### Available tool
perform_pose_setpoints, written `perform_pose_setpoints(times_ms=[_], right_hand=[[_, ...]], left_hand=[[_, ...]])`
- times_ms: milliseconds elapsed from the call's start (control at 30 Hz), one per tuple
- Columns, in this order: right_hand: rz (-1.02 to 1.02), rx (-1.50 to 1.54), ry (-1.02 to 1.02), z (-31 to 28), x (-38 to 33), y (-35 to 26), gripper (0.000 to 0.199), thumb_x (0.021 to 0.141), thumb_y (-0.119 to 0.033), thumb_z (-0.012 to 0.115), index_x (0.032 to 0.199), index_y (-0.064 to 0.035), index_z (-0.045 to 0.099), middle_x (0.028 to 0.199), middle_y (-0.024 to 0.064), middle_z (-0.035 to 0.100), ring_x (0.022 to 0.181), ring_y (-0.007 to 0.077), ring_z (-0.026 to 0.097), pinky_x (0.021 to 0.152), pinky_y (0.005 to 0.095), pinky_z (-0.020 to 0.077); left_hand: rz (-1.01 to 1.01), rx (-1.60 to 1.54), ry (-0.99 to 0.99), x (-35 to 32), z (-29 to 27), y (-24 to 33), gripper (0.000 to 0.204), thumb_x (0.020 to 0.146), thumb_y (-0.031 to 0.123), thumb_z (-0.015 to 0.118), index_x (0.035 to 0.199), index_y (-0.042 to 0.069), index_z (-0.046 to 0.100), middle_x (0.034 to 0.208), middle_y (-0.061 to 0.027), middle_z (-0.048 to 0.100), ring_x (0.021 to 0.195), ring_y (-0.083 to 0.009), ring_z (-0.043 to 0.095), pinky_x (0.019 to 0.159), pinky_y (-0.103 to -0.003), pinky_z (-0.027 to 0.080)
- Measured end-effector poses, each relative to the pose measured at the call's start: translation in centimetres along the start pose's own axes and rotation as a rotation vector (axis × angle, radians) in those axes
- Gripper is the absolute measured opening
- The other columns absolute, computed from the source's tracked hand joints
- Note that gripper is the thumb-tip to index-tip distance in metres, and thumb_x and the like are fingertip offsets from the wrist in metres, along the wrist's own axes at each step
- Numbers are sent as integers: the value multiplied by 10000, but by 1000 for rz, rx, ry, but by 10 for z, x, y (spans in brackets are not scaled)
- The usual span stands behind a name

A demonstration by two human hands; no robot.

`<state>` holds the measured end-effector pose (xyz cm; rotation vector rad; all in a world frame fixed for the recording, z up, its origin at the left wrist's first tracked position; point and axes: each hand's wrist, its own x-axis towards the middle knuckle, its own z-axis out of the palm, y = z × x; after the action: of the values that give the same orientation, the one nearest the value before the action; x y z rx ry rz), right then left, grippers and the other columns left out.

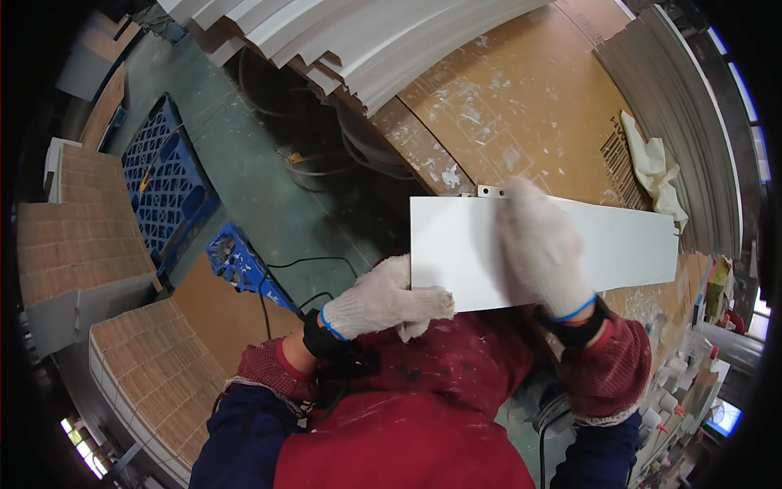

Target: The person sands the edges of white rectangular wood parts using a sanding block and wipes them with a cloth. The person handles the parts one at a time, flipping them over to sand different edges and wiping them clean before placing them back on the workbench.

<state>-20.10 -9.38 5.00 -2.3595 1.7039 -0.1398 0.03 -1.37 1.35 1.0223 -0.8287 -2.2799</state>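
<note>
A long white panel (627, 244) lies across in front of me, its left end sticking out past the table edge. My left hand (379, 301), in a whitish knit glove, is closed on the panel's near left corner. My right hand (546, 244), gloved the same way, is over the middle of the panel's face. Motion smears its fingers, so I cannot make out whether they grip anything. Behind the panel's far edge shows a small metal bracket (490, 192) with holes.
Long white panels (358, 41) are stacked at the far edge. A cardboard-covered table (505, 106) bears a pale cloth (649, 159) and a stack of grey strips (676, 106). Left on the floor are a blue pallet (167, 183), a blue stand (244, 265) with a cable, and stacked boards (155, 367).
</note>
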Motion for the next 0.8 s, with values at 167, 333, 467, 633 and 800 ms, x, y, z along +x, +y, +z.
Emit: perform_pose_setpoints(times_ms=[167, 333, 467, 633, 800], right_hand=[[-277, -73, -390, -8, 29, -77, 206, 834, -124, 607, 983, -16, 515, 905, 184, 649, 799, 363, 676, 649, 439, 552], [-624, 121, -398, 0, 18, -81, 227, 813, -145, 654, 990, -53, 546, 876, 129, 622, 816, 327, 662, 658, 420, 539], [-499, 552, -71, -7, 2, -29, 286, 874, -174, 589, 1135, -56, 581, 940, 150, 648, 846, 323, 648, 738, 405, 511], [413, 923, -107, -43, -62, 53, 188, 923, -101, 576, 1057, 22, 619, 745, -36, 564, 653, 44, 513, 574, 216, 432], [742, 1001, 143, -44, -134, 100, 180, 917, -103, 576, 1050, 10, 622, 744, -36, 551, 596, 23, 468, 524, 195, 390]], left_hand=[[28, 63, 7, 0, 0, 2, 199, 871, 164, 663, 930, -18, 608, 678, -57, 610, 480, -105, 543, 427, -244, 432], [64, 151, 108, -4, -2, -8, 217, 862, 194, 685, 921, -5, 624, 599, -53, 591, 496, -122, 568, 433, -246, 462], [7, 214, 125, 3, -13, -1, 318, 886, 280, 636, 998, -17, 613, 668, -49, 609, 549, -119, 598, 476, -251, 499], [296, 268, 458, 16, -20, 19, 286, 919, 261, 573, 1038, 5, 617, 788, -31, 621, 686, -98, 614, 539, -226, 489], [407, -74, 545, 52, -56, 2, 215, 934, 211, 577, 936, 4, 635, 824, -36, 635, 707, -97, 603, 558, -221, 479]])
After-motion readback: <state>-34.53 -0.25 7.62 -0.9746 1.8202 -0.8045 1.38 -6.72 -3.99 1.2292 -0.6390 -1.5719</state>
